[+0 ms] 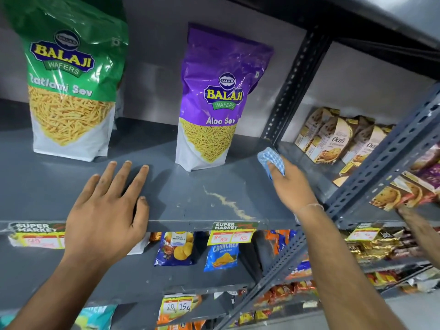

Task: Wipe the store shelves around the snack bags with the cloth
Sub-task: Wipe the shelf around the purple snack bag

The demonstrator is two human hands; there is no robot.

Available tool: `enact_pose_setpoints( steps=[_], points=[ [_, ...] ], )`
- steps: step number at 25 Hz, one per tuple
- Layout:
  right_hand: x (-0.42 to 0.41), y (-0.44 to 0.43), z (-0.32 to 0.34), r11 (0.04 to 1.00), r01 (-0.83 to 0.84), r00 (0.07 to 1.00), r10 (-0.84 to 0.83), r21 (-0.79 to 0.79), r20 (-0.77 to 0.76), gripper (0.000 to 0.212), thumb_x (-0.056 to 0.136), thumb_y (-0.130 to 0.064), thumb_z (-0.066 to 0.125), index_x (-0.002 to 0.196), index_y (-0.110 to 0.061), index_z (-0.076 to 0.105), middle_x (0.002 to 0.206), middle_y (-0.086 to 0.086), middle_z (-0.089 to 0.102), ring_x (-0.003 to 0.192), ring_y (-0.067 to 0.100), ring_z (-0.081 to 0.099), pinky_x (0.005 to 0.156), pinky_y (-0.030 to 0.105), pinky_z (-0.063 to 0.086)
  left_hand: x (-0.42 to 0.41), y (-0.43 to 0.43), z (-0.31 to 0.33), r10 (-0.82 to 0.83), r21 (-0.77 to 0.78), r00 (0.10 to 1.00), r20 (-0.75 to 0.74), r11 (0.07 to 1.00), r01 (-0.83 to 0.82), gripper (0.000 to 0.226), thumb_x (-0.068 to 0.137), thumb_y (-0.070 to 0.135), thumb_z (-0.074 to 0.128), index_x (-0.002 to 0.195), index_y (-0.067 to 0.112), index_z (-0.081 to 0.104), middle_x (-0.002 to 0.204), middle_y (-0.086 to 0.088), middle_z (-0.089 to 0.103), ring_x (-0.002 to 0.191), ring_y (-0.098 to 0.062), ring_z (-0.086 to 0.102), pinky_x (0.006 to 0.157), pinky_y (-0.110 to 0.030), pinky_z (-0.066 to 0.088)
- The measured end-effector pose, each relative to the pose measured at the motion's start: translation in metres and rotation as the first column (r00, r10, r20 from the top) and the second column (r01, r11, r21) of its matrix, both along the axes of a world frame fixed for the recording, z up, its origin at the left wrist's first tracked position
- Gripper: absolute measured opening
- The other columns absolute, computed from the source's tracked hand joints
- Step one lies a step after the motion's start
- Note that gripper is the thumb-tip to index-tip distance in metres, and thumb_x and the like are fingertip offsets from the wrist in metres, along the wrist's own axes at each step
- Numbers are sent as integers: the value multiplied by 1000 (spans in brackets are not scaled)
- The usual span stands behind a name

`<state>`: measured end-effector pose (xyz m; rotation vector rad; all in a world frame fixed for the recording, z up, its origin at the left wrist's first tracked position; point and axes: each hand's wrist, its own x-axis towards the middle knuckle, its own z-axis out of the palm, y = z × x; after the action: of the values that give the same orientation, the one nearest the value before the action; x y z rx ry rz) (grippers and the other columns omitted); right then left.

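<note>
Far left: green bag (pixel 69 86) upright on shelf (pixel 190 196), toward the back. Left hand (pixel 107 210) flat on shelf near front edge, fingers (pixel 123 172) spread apart, holding nothing, palm down as a brace. Centre: purple bag (pixel 209 110) upright, well apart from green bag, bare shelf between and in front. Pale crumb streak (pixel 226 201) near front edge, right of centre, not yet wiped. Right hand (pixel 290 184) at far right end of shelf, fingers clamped on blue checked cloth (pixel 271 159), cloth bunched, pressed down just right of purple bag, close to upright post (pixel 295 84). Biscuit boxes (pixel 333 136) beyond post on next bay.

Step in hand, judged: wiping right corner beside purple bag. To do well: flatten cloth for more contact, press firm, sweep from far corner toward near edge, then drag left across crumb streak. Skirt purple bag base, no knocking it over. Then shift left hand off shelf to wipe under it.
</note>
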<state>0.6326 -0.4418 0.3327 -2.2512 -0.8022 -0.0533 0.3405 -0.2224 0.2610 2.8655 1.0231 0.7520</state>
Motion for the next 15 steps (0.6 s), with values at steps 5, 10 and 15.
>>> enact_pose_setpoints(
  steps=[5, 10, 15],
  points=[
    [17, -7, -31, 952, 78, 996, -88, -295, -22, 55, 103, -53, 35, 154, -34, 36, 165, -5, 29, 153, 24, 23, 123, 40, 14, -2, 3, -4, -15, 36, 1000, 28, 999, 14, 67, 103, 39, 28, 166, 22, 41, 170, -16, 47, 163, -37, 34, 132, -57, 29],
    [-17, 11, -46, 953, 32, 997, -10, -300, 74, 60, 101, -54, 31, 156, -29, 32, 165, -9, 30, 154, 12, 20, 124, 39, 10, -1, 0, -1, -19, 25, 999, 26, 1000, 18, 67, 104, 37, 27, 167, 18, 39, 170, -17, 46, 164, -36, 33, 133, -57, 30],
    [-60, 63, -38, 949, -73, 989, 109, -306, 101, 55, 104, -48, 34, 155, -29, 32, 165, -10, 29, 154, 11, 17, 124, 39, 6, -3, 2, 0, -46, 20, 999, 0, 999, 46, 68, 104, 38, 26, 168, 19, 36, 173, -15, 42, 166, -33, 30, 134, -55, 28]
  ],
)
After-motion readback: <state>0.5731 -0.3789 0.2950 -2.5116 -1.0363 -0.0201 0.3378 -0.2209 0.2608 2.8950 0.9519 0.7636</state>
